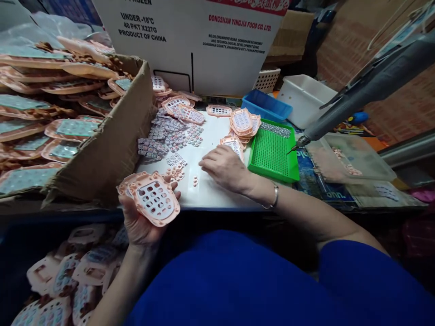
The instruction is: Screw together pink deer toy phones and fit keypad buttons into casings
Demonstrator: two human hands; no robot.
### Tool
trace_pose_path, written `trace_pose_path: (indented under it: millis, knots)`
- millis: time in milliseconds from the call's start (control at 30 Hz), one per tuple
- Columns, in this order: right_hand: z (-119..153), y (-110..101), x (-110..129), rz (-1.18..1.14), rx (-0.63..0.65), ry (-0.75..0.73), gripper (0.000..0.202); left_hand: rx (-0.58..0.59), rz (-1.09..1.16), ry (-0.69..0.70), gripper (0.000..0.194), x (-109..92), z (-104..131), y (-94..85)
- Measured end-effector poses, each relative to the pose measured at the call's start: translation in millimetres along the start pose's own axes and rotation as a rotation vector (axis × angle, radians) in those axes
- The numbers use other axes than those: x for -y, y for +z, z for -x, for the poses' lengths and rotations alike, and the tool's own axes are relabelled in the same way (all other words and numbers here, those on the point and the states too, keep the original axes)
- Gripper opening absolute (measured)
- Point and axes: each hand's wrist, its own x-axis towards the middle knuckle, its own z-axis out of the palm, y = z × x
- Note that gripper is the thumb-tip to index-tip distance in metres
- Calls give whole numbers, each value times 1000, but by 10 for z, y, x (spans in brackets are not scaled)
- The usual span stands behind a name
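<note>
My left hand (144,231) is closed around the edges of pink plastic casing panels (158,201), at least two overlapping. The top one has a white face with rows of holes, tilted toward me. Over the white work surface (207,194), my right hand (229,170) hangs palm down with its fingers loosely extended; nothing shows in it. Below its fingertips lie a few small pink pieces (195,181), and more small pink pieces (176,173) lie left of them. Behind the right hand, a panel (233,145) is partly hidden. White button sheets (163,136) are heaped at the left.
A cardboard box (129,104) piled with pink panels stands left. At right are a green basket (256,165) holding screws, a blue tray (267,106), a white bin (302,97) and a clear tub (360,156). A screwdriver (326,120) hangs over the basket. More casings (91,267) lie lower left.
</note>
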Motion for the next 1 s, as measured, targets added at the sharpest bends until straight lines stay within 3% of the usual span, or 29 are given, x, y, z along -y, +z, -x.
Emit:
trace_pose_path:
  millis: [133,300,467,667,833,1000]
  knots:
    - [-489,139,82,-48,216,-14,28,-23,-7,35,70,-61,27,-12]
    - [-781,240,40,-44,303,-145,21,-25,-12,15,68,-81,14,-45]
    - [-828,211,1,-37,255,-33,25,-16,38,-10,66,-45,-8,-51]
    - [-784,115,-221,-89,124,159,30,2,36,-30,62,0,-17,34]
    - [-706,87,-283,-144,141,175,25,-19,22,-28,64,18,-23,97]
    - [-737,189,-98,-147,159,118,23,-5,14,-29,68,39,-24,80]
